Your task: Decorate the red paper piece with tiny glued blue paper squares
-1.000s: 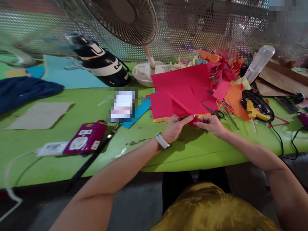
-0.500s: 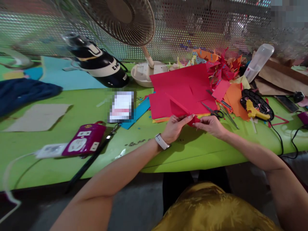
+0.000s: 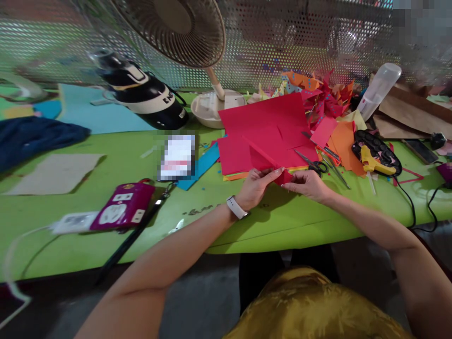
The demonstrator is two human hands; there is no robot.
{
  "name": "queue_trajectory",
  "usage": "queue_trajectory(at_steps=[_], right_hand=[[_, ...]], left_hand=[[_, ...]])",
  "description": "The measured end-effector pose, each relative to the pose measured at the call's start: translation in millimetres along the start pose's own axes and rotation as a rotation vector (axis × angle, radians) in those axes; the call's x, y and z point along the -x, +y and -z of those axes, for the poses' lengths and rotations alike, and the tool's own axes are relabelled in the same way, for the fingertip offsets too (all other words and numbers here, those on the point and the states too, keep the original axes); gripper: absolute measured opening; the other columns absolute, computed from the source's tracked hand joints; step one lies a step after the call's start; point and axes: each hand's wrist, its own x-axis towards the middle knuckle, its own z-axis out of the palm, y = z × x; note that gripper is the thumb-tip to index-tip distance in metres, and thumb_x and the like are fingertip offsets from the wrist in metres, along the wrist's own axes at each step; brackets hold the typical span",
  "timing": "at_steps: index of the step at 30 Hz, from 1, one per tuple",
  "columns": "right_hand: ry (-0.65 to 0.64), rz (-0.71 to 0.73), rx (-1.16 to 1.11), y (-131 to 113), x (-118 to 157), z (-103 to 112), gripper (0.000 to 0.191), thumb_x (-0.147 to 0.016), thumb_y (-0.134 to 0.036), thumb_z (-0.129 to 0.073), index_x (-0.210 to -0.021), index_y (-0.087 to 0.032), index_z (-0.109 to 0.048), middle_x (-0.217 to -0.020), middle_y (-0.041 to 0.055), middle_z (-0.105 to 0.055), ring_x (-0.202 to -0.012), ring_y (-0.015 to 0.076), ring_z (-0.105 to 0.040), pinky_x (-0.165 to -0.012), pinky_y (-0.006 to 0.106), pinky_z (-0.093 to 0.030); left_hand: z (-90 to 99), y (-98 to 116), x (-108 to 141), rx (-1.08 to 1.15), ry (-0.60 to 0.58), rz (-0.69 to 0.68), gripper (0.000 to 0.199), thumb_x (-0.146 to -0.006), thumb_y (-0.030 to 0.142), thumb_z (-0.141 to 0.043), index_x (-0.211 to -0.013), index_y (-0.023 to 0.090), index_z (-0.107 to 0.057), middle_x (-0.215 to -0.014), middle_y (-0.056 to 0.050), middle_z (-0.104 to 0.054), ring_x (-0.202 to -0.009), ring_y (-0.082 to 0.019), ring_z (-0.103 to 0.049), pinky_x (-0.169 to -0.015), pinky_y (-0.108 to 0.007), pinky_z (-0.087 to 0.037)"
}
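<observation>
From my remote feed I have one green tabletop (image 3: 300,226), with one electric fan (image 3: 176,28) standing at its far edge. Toward the middle, at least two red paper sheets (image 3: 264,117) overlap; I can't count the stack exactly. One black bottle (image 3: 151,101) leans in view near the far edge, left of the fan. One purple socket block (image 3: 122,207) lies toward the near left corner. I see the wearer's two hands above the middle of the near edge: the left hand (image 3: 256,188) pinches with thumb against fingers, and the right hand (image 3: 310,186) is likewise nearly closed, both gripping one small folded red paper (image 3: 282,177) between them, just nearside of the sheets. Toward the right edge I count one yellow glue gun (image 3: 372,161), then one pair of scissors (image 3: 313,165) touching the sheets, and one pair of tweezers (image 3: 335,169) just beside the scissors.
</observation>
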Motion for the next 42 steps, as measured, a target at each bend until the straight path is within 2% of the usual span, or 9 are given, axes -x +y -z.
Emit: queue_trajectory(at_steps=[7,10,13,20,26,30,33,37,42], right_hand=[[-0.028,-0.036,-0.060,-3,3,3,0.034,-0.068,-0.048,-0.073,-0.064,-0.016,-0.061,-0.053,-0.0045,-0.051,-0.048,0.0066,-0.040,-0.046,0.022,-0.030],[-0.028,-0.027,-0.140,-5,3,10,0.028,-0.072,-0.043,-0.069,-0.073,-0.015,-0.067,-0.062,-0.0009,-0.061,-0.056,0.0093,-0.051,-0.055,0.024,-0.040],[0.010,-0.010,-0.187,-7,2,16,0.025,-0.074,-0.040,-0.066,-0.072,-0.015,-0.070,-0.066,0.0015,-0.067,-0.063,0.0113,-0.057,-0.064,0.026,-0.045],[-0.066,-0.066,-0.259,-8,2,18,0.024,-0.066,-0.040,-0.076,-0.069,-0.016,-0.072,-0.062,0.0002,-0.068,-0.059,0.0100,-0.059,-0.063,0.026,-0.047],[-0.233,-0.213,-0.284,-10,2,25,0.027,-0.066,-0.040,-0.078,-0.072,-0.014,-0.073,-0.062,0.0013,-0.069,-0.055,0.0081,-0.060,-0.056,0.021,-0.047],[-0.414,-0.272,-0.243,-15,2,29,0.030,-0.071,-0.040,-0.074,-0.081,-0.012,-0.074,-0.079,0.0076,-0.074,-0.058,0.0079,-0.062,-0.050,0.018,-0.045],[-0.498,-0.274,-0.201,-16,0,33,0.028,-0.075,-0.036,-0.072,-0.085,-0.011,-0.075,-0.086,0.0100,-0.075,-0.060,0.0073,-0.063,-0.048,0.016,-0.042],[-0.568,-0.279,-0.159,-16,-3,35,0.022,-0.076,-0.031,-0.071,-0.081,-0.011,-0.074,-0.083,0.0087,-0.075,-0.057,0.0058,-0.061,-0.048,0.016,-0.040],[-0.565,-0.285,-0.155,-15,-4,35,0.019,-0.076,-0.028,-0.070,-0.077,-0.010,-0.074,-0.081,0.0083,-0.075,-0.056,0.0052,-0.059,-0.048,0.016,-0.040]], left_hand=[[2.0,2,-1,-0.052,-0.012,0.000,0.022,-0.068,0.038,-0.077,-0.080,0.019,-0.075,-0.079,-0.004,-0.075,-0.079,-0.020,-0.067,-0.075,-0.033,-0.051],[3.8,3,-3,-0.028,-0.043,-0.011,0.021,-0.065,0.037,-0.079,-0.076,0.020,-0.075,-0.077,-0.003,-0.074,-0.079,-0.019,-0.067,-0.079,-0.032,-0.051],[5.1,4,-5,0.000,-0.091,0.002,0.019,-0.061,0.035,-0.082,-0.071,0.020,-0.075,-0.074,-0.002,-0.074,-0.076,-0.018,-0.067,-0.082,-0.033,-0.050],[5.5,9,-3,-0.005,-0.122,0.093,0.018,-0.059,0.030,-0.083,-0.070,0.019,-0.074,-0.070,-0.001,-0.073,-0.071,-0.016,-0.066,-0.079,-0.031,-0.049],[5.9,12,-2,-0.084,-0.212,0.124,0.017,-0.062,0.033,-0.080,-0.067,0.018,-0.073,-0.068,-0.003,-0.072,-0.063,-0.015,-0.063,-0.068,-0.029,-0.048],[6.2,11,-3,-0.138,-0.251,0.120,0.017,-0.061,0.032,-0.080,-0.066,0.018,-0.073,-0.067,-0.003,-0.072,-0.061,-0.014,-0.062,-0.065,-0.028,-0.047],[6.3,10,-2,-0.201,-0.274,0.115,0.018,-0.061,0.034,-0.080,-0.066,0.018,-0.074,-0.067,-0.004,-0.072,-0.061,-0.015,-0.061,-0.065,-0.028,-0.047],[6.0,10,-1,-0.240,-0.304,0.111,0.019,-0.062,0.036,-0.080,-0.066,0.017,-0.074,-0.067,-0.005,-0.073,-0.061,-0.015,-0.061,-0.066,-0.028,-0.047],[5.6,10,-1,-0.251,-0.303,0.117,0.021,-0.063,0.036,-0.080,-0.068,0.016,-0.074,-0.068,-0.006,-0.073,-0.062,-0.016,-0.062,-0.067,-0.029,-0.048]])
